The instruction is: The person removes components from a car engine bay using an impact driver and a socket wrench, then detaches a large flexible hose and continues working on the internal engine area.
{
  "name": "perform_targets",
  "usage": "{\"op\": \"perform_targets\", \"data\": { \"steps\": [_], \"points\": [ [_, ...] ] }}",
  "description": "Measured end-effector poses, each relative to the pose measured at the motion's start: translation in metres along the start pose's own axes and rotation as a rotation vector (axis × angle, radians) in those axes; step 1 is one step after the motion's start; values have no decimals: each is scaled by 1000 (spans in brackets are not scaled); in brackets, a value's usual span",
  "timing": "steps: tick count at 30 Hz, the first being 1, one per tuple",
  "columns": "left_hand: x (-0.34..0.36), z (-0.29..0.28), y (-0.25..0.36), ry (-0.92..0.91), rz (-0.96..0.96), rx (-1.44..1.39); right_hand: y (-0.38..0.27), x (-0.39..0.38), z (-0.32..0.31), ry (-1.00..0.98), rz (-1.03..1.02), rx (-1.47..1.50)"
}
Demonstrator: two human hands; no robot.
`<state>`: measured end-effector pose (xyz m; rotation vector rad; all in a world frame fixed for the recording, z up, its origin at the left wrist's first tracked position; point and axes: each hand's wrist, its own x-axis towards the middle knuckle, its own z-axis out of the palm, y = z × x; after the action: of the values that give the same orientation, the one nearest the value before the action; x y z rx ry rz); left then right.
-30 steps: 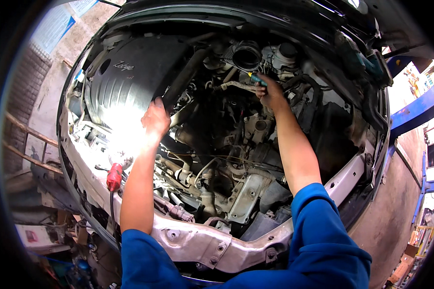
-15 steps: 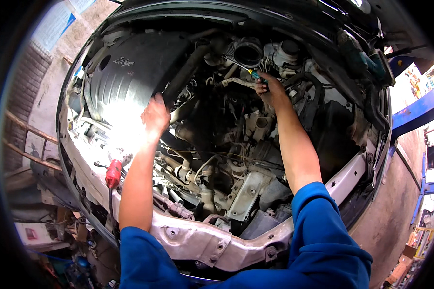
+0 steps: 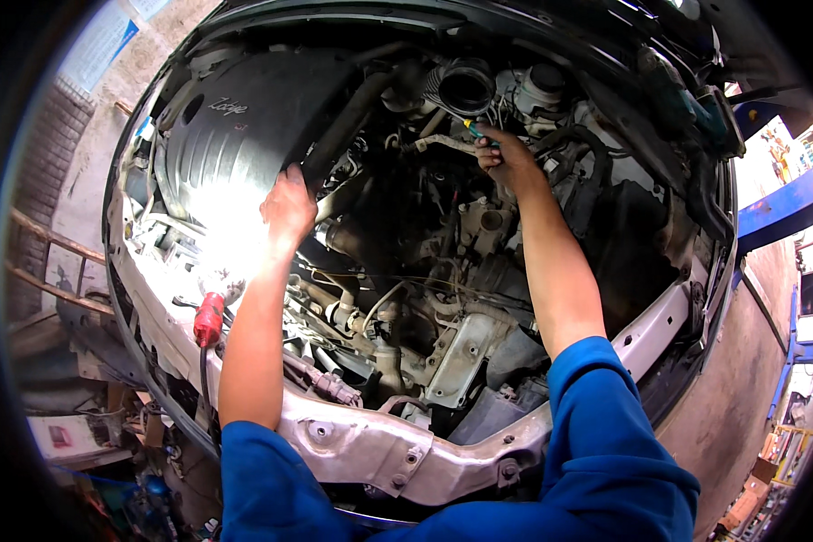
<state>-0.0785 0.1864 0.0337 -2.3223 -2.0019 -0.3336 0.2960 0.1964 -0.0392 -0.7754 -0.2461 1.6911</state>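
Observation:
My right hand [image 3: 512, 163] is closed around a screwdriver [image 3: 473, 130] with a green and yellow handle, at the far middle of the engine bay. Its shaft is hard to make out against the parts beyond. Just past it is the open mouth of a black ribbed air duct [image 3: 467, 88]. My left hand [image 3: 289, 210] is closed at the near right corner of a large black plastic engine cover [image 3: 244, 113]. Its fingers curl over the edge, partly hidden. Below my right hand lie hoses, a pipe and dirty metal engine parts [image 3: 465, 361].
A lit work lamp with a red handle [image 3: 210, 318] and black cable rests left of my left forearm, its glare washing out parts nearby. A bare metal crossbar [image 3: 361, 452] runs along the front. A blue lift arm [image 3: 786, 206] stands at right.
The screwdriver has tilted slightly in my right hand, and its shaft shows less than before. My left hand stays at the cover's corner. The whole view has shifted a little.

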Motion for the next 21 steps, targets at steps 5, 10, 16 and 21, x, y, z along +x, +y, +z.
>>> {"op": "perform_targets", "data": {
  "steps": [5,10,16,21],
  "points": [
    [5,2,10,-24,-2,2,6,12,-26,353,-733,-1590],
    [6,2,16,-13,19,-29,-7,9,-32,237,-439,-751],
    [6,5,15,19,40,-47,-17,5,-31,110,-281,-755],
    [5,5,14,36,41,-49,5,8,-23,354,-930,-1609]
  ]
}}
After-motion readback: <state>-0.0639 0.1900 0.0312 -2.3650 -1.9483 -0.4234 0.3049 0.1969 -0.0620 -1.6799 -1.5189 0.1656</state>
